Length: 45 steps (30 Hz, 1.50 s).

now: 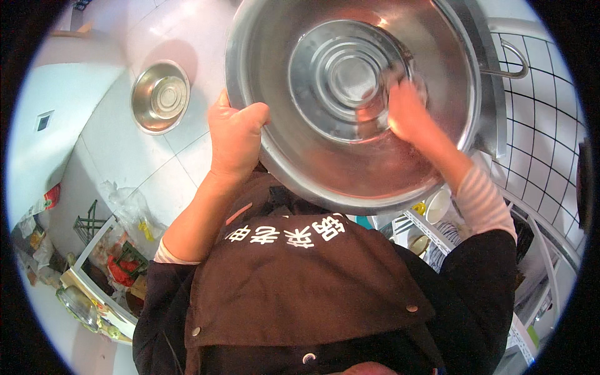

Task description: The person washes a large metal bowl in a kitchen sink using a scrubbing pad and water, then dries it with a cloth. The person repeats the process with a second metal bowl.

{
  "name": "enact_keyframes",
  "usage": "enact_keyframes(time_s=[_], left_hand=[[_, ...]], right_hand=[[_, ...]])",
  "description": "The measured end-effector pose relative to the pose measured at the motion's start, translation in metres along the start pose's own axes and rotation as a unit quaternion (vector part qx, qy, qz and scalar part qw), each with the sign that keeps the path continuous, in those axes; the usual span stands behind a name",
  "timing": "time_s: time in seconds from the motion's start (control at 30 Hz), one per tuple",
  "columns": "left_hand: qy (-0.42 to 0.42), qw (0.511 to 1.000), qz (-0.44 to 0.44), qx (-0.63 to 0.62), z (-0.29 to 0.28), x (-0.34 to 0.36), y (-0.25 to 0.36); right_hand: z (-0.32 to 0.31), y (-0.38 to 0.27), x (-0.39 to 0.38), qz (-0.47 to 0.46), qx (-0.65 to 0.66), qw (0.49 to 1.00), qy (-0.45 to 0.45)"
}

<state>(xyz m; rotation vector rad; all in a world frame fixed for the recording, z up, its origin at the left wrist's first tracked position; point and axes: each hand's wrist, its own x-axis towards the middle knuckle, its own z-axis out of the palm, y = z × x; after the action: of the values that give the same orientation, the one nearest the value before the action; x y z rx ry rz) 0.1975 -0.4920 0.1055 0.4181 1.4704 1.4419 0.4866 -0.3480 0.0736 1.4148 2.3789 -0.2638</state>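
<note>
Two bare hands are at a large round silver-coloured metal basin (356,167) in the head view, and it fills the space between and ahead of them. The left hand (236,140) has its fingers pinching the basin's near-left rim, the thumb lying over the edge and the others mostly hidden on the outer side. The right hand (407,112) reaches into the basin, low over the right part of its ringed, shiny bottom; its fingers point downward and are blurred, so I cannot tell whether they are spread, pressed together or pinching something.

Left of the left fingers, well apart from them, a small round silver-coloured metal bowl (142,100) sits on the pale tiled floor (187,175). Behind those fingers, toward the lower left, stands a white-edged open container (85,279) of mixed goods, with a crumpled clear plastic bag (133,206) near it.

Behind the right fingers, beyond the basin's near rim, a white round bowl (439,206) shows close to the right striped cuff (484,200). Further right of them is a white tiled wall (531,134) with dark joints. Directly behind both hands hangs a dark brown cloth apron (300,287) with white lettering.
</note>
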Motion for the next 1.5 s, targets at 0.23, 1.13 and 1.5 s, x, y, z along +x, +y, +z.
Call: enact_keyframes(time_s=[0.23,1.13,1.5], left_hand=[[-0.009,1.000,-0.008,0.019,-0.003,-0.004,-0.006],[0.086,0.993,0.071,0.025,-0.001,-0.101,-0.019],[0.160,0.972,0.173,0.014,-0.096,-0.123,-0.002]], right_hand=[[0.032,-0.114,-0.037,-0.183,0.171,0.953,-0.168],[-0.001,-0.094,-0.113,-0.110,0.537,0.732,-0.404],[-0.019,-0.079,-0.077,-0.178,-0.141,0.968,-0.109]])
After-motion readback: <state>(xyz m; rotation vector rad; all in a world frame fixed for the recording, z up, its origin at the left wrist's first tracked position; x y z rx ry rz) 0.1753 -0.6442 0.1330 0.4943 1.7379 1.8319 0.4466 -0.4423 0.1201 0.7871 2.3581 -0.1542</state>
